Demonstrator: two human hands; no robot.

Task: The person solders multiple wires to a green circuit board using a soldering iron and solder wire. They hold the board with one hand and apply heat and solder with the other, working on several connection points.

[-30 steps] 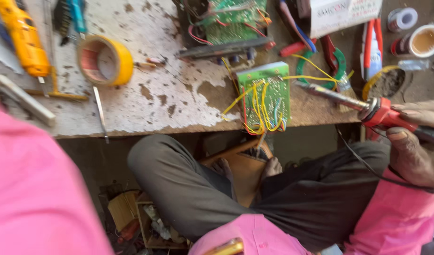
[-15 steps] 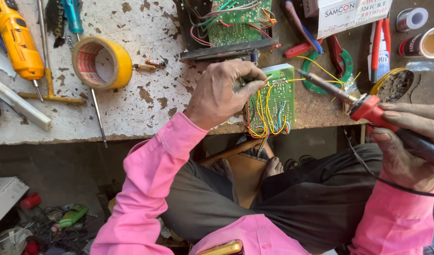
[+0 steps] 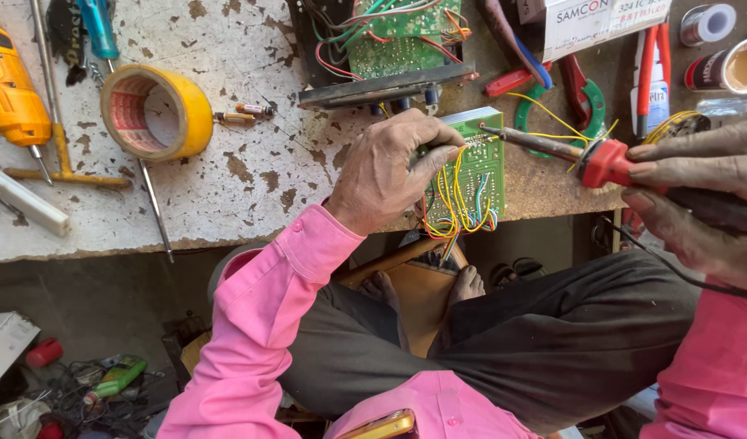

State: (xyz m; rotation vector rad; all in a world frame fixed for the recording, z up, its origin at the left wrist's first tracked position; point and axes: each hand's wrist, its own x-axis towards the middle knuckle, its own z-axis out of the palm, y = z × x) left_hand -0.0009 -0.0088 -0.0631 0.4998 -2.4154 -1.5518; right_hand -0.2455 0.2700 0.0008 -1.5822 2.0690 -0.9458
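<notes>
We're seated at the worn table (image 3: 251, 187), looking down over our crossed legs. Our left hand (image 3: 387, 172) rests on the near edge of the table, its fingers (image 3: 434, 154) pinched on the left edge of the small green circuit board (image 3: 471, 171), so that grip is closed on the board. The board lies flat at the table's front edge, with a loop of yellow wires (image 3: 455, 213) hanging off its near end.

Our right hand (image 3: 699, 191) is clenched around the red-collared soldering iron (image 3: 609, 162), thumb and fingers wrapped over the handle. The iron's metal tip (image 3: 491, 130) points left and sits right at the far right corner of the circuit board; we cannot tell whether it actually touches.

Behind the board stands a bigger green circuit board (image 3: 398, 36) in a black frame, thick with coloured wires. To the left lies a roll of yellow tape (image 3: 156, 111), and further left a yellow drill (image 3: 12, 85) beside a blue-handled screwdriver (image 3: 97, 28). To the right, red-handled pliers (image 3: 651, 69) and a spool of solder (image 3: 707, 23) sit at the back.
</notes>
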